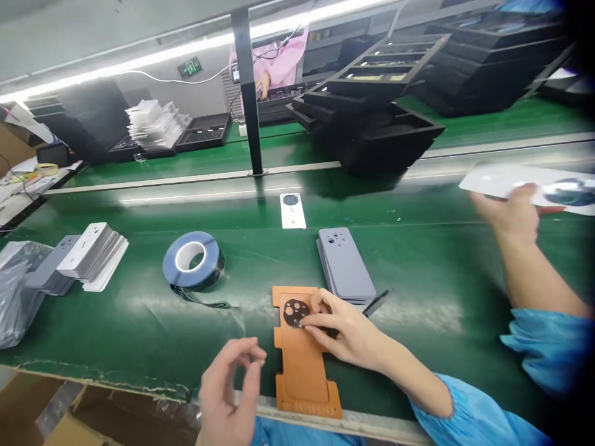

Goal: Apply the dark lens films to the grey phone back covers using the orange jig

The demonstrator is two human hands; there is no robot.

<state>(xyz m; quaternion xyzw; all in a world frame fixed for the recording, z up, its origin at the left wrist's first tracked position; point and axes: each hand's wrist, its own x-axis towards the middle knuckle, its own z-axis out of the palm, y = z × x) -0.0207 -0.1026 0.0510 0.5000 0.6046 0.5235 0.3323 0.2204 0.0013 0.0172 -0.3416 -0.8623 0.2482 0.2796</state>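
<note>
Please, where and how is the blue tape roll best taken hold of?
I would suggest its far wall, from above: the blue tape roll lies flat, its white core is open for a thumb, and the loose tape end trails on the near side.

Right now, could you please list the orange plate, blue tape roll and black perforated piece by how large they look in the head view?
1. Orange plate
2. Blue tape roll
3. Black perforated piece, clearly smallest
</note>
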